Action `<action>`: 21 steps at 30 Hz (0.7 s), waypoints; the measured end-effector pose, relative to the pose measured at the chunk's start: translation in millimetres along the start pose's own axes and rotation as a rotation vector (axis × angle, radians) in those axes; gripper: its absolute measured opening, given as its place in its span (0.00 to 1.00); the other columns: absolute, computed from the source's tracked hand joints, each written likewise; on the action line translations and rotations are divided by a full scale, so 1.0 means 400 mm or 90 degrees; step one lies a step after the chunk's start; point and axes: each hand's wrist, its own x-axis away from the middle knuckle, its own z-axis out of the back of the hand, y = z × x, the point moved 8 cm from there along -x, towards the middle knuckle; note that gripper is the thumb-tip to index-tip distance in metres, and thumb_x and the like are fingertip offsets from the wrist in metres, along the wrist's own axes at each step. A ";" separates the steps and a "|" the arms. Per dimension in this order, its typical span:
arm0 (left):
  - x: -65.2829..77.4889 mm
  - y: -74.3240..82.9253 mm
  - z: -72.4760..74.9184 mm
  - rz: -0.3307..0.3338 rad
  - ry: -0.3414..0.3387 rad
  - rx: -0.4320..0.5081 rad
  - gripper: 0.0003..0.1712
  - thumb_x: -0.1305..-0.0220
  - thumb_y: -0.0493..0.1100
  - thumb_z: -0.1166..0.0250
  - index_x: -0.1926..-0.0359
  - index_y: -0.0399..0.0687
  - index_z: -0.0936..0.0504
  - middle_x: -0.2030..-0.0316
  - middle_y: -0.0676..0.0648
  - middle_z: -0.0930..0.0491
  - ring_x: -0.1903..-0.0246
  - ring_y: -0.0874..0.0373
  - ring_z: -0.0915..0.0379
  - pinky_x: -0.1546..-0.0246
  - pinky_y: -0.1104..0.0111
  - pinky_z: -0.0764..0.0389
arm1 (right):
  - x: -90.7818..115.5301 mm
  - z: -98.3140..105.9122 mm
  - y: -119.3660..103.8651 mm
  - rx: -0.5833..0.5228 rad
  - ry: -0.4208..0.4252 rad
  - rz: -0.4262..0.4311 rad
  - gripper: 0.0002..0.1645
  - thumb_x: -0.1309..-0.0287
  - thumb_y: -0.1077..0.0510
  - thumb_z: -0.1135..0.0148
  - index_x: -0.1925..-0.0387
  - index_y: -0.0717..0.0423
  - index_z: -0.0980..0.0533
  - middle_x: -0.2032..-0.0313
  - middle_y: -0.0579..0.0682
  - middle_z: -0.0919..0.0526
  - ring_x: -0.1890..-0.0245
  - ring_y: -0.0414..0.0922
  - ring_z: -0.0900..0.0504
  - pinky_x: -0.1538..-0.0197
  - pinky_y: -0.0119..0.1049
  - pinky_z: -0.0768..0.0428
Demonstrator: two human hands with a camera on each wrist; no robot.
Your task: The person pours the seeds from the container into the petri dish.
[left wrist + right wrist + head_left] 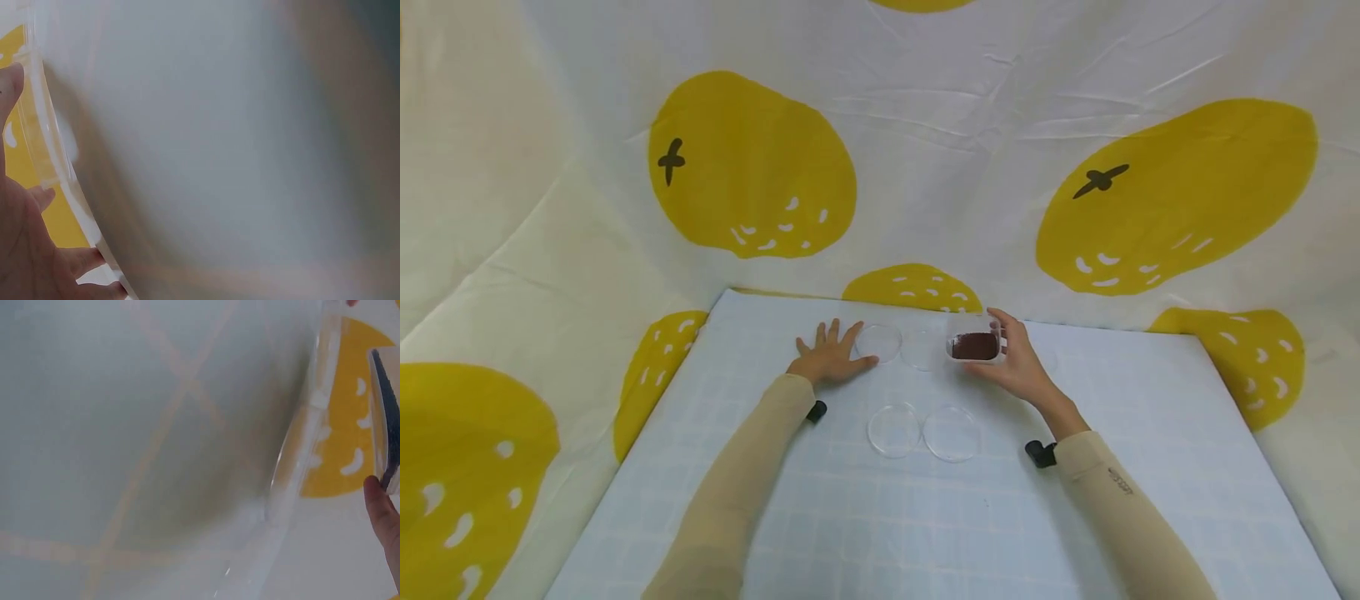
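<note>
My right hand point(1021, 367) grips a clear, rounded rectangular container point(973, 345) by its right side, thumb below and fingers round the far edge. Dark brown material fills its lower part; what it is I cannot tell. Fingers spread, my left hand point(829, 358) rests at the left end of a row of clear round dishes, its thumb touching or very close to the leftmost dish point(878, 343). A second dish point(920, 350) sits between that one and the container. In the right wrist view, fingertips point(377, 499) meet the container's edge, dark contents point(391, 419) inside.
Nearer the front lie two more clear round dishes point(893, 430) point(951, 433), side by side. Another faint clear rim point(1047, 358) shows just right of my right hand. A pale checked cloth point(850, 533) covers the table; a fruit-patterned curtain point(940, 167) hangs behind it.
</note>
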 end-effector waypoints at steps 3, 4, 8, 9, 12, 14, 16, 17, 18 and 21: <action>0.000 0.001 0.000 0.001 0.001 -0.004 0.54 0.38 0.81 0.53 0.19 0.67 0.60 0.22 0.35 0.68 0.25 0.32 0.75 0.40 0.25 0.69 | -0.026 -0.019 -0.010 0.011 -0.005 0.003 0.64 0.53 0.56 0.19 0.23 0.56 0.50 0.29 0.65 0.45 0.33 0.60 0.40 0.37 0.63 0.33; 0.000 0.001 0.001 0.002 0.001 -0.005 0.54 0.38 0.81 0.54 0.19 0.67 0.60 0.22 0.36 0.68 0.25 0.32 0.75 0.40 0.25 0.68 | -0.034 -0.025 -0.013 0.016 -0.006 0.005 0.64 0.53 0.56 0.19 0.23 0.56 0.51 0.29 0.65 0.46 0.33 0.60 0.40 0.37 0.62 0.33; -0.001 -0.001 0.001 0.005 0.001 -0.006 0.55 0.39 0.82 0.54 0.20 0.68 0.60 0.22 0.35 0.68 0.25 0.33 0.75 0.40 0.25 0.68 | -0.069 -0.050 -0.028 0.052 -0.002 0.043 0.64 0.55 0.56 0.18 0.25 0.62 0.49 0.30 0.67 0.43 0.32 0.62 0.40 0.35 0.61 0.35; -0.001 -0.001 0.002 0.006 0.001 -0.005 0.55 0.39 0.82 0.54 0.20 0.68 0.60 0.22 0.35 0.68 0.25 0.33 0.75 0.40 0.25 0.68 | -0.078 -0.056 -0.033 0.066 0.000 0.057 0.64 0.56 0.56 0.18 0.25 0.63 0.49 0.30 0.68 0.42 0.32 0.63 0.40 0.35 0.61 0.36; -0.004 -0.002 0.002 0.007 0.002 -0.001 0.55 0.40 0.82 0.53 0.20 0.68 0.59 0.22 0.35 0.68 0.25 0.33 0.75 0.40 0.26 0.68 | -0.102 -0.073 -0.046 0.104 0.008 0.091 0.63 0.57 0.56 0.17 0.26 0.65 0.47 0.32 0.68 0.39 0.33 0.63 0.40 0.33 0.59 0.39; -0.005 -0.002 0.001 0.007 0.001 0.001 0.55 0.40 0.82 0.53 0.20 0.68 0.59 0.22 0.36 0.68 0.25 0.33 0.75 0.39 0.26 0.69 | -0.116 -0.083 -0.053 0.135 0.009 0.101 0.63 0.56 0.55 0.17 0.26 0.64 0.46 0.32 0.66 0.38 0.33 0.63 0.41 0.32 0.59 0.41; -0.007 -0.003 -0.001 0.007 0.001 -0.003 0.55 0.40 0.83 0.54 0.20 0.69 0.60 0.22 0.36 0.68 0.25 0.33 0.75 0.39 0.26 0.68 | -0.130 -0.095 -0.059 0.158 0.007 0.102 0.63 0.55 0.54 0.18 0.25 0.63 0.47 0.32 0.65 0.37 0.32 0.63 0.42 0.31 0.59 0.43; -0.007 -0.003 -0.001 0.006 0.001 -0.005 0.55 0.40 0.83 0.54 0.20 0.69 0.60 0.22 0.36 0.68 0.25 0.33 0.75 0.39 0.26 0.68 | -0.137 -0.100 -0.061 0.171 0.005 0.099 0.63 0.55 0.54 0.18 0.25 0.61 0.47 0.31 0.65 0.38 0.31 0.64 0.43 0.31 0.60 0.44; -0.007 -0.003 -0.001 0.006 0.001 -0.008 0.55 0.40 0.83 0.54 0.20 0.69 0.60 0.22 0.36 0.68 0.25 0.33 0.75 0.39 0.26 0.68 | -0.144 -0.106 -0.063 0.183 0.003 0.098 0.63 0.55 0.53 0.18 0.25 0.60 0.48 0.31 0.65 0.38 0.31 0.64 0.44 0.30 0.60 0.45; -0.005 -0.001 0.002 0.006 0.005 -0.009 0.55 0.40 0.83 0.54 0.20 0.69 0.60 0.22 0.36 0.67 0.25 0.33 0.74 0.39 0.26 0.67 | -0.161 -0.122 -0.069 0.208 0.000 0.096 0.64 0.55 0.54 0.18 0.24 0.57 0.49 0.32 0.66 0.38 0.31 0.65 0.45 0.31 0.60 0.43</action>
